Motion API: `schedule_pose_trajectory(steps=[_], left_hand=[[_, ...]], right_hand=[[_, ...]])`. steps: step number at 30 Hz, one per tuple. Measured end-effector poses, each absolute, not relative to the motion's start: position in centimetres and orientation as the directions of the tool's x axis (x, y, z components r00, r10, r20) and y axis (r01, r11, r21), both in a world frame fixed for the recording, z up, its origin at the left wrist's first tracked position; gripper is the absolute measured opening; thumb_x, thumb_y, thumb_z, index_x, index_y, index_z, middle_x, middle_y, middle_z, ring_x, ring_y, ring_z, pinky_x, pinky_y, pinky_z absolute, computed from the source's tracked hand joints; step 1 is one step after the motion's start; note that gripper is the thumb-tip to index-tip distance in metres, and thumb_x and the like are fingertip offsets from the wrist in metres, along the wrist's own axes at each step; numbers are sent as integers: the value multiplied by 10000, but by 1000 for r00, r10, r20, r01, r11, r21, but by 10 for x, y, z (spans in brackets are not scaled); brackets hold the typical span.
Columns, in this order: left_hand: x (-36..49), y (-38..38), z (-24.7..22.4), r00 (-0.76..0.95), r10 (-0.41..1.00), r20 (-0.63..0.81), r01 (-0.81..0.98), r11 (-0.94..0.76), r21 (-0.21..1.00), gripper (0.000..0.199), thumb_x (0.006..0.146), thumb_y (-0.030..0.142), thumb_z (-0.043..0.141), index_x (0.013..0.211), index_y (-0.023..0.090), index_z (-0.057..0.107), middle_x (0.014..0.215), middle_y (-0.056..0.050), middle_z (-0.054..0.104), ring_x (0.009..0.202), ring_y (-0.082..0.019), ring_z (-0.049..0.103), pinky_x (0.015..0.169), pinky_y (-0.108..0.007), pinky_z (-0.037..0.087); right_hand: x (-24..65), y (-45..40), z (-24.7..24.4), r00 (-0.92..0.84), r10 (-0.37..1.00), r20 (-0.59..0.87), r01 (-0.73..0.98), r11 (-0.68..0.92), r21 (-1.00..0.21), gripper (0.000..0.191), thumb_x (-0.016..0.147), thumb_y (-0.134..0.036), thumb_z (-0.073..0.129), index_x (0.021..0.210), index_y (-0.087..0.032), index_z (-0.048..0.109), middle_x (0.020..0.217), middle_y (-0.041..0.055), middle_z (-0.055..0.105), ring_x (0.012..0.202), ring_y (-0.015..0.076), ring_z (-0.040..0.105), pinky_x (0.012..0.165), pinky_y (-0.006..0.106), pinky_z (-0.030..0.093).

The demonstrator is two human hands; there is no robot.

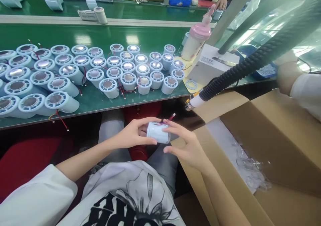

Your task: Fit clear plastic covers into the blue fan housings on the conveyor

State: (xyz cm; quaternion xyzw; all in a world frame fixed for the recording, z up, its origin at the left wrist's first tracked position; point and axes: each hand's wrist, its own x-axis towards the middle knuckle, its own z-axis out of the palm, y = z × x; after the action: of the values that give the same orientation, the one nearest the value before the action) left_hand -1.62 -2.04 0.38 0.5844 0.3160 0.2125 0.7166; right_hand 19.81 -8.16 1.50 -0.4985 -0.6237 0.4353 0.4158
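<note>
The cylinder (pixel 157 134) is clasped in the curled left hand (pixel 132 132), its right end touched by the half-open right hand (pixel 190 146).

Most cylinders (pixel 144 85) stand on the table (pixel 92 100), left of the bottle (pixel 193 43); plastic (pixel 253 172) lies in the box (pixel 273 135) at front right.

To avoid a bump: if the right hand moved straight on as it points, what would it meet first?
Probably the light blue cylinder in the left hand; the right hand seems to touch it.
</note>
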Motion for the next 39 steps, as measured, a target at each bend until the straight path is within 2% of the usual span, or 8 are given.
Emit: schedule_pose_trajectory(steps=[1,3,7,12,18,27,30,39], left_hand=[[-17,-21,5,708,669,-225,55,265,963,657,695,258,772,1302,235,521,1227,-92,624,1017,-226,641,849,-343,548],[-19,-22,8,722,651,-234,51,288,956,645,699,257,771,1296,248,529,1211,-83,633,1002,-220,642,824,-319,548],[-23,-22,14,750,636,-180,101,159,982,639,717,275,762,1311,274,528,1234,-79,622,997,-217,641,806,-291,542],[-25,-23,19,774,633,-31,88,-59,994,694,692,242,785,1330,287,516,1360,-90,545,1203,-265,548,962,-336,487],[-27,-24,20,809,587,24,107,-187,976,714,707,255,772,1360,280,482,1399,-104,511,1271,-286,494,999,-368,469],[-29,-24,18,827,553,102,81,-296,952,770,689,266,787,1382,266,452,1399,-115,510,1280,-285,488,1038,-384,443],[-29,-24,18,832,547,96,83,-294,952,773,700,263,780,1393,271,437,1410,-115,498,1293,-281,476,1038,-378,446],[-31,-25,19,834,546,82,84,-272,959,742,716,257,764,1385,265,442,1414,-117,488,1302,-278,464,1014,-371,467]], right_hand=[[199,-84,15,-199,971,136,345,199,-917,389,702,-230,783,1076,-273,683,1305,73,595,1200,272,560,1003,447,485],[199,-89,14,-242,948,205,422,293,-858,407,745,-195,748,1128,-277,641,1323,77,581,1183,254,577,1006,431,486],[200,-94,12,-240,943,230,357,306,-883,405,740,-201,761,1111,-251,606,1297,102,596,1157,252,597,938,399,543],[200,-95,14,-216,968,127,246,180,-952,428,714,-220,787,1098,-239,601,1222,89,643,1122,252,622,901,377,577],[201,-98,18,-225,973,40,148,75,-986,443,705,-249,798,1101,-253,601,1177,60,653,1082,239,636,869,360,593],[201,-98,22,-257,957,-135,-30,-147,-989,420,721,-286,784,1081,-238,573,1049,46,641,912,173,647,743,280,586],[201,-98,20,-272,941,-201,-91,-233,-968,427,734,-329,771,1090,-240,552,1052,50,636,890,163,633,730,267,560],[192,-94,18,-265,903,-340,-213,-398,-892,379,747,-417,717,1001,-209,529,827,3,652,651,123,628,561,249,568]])
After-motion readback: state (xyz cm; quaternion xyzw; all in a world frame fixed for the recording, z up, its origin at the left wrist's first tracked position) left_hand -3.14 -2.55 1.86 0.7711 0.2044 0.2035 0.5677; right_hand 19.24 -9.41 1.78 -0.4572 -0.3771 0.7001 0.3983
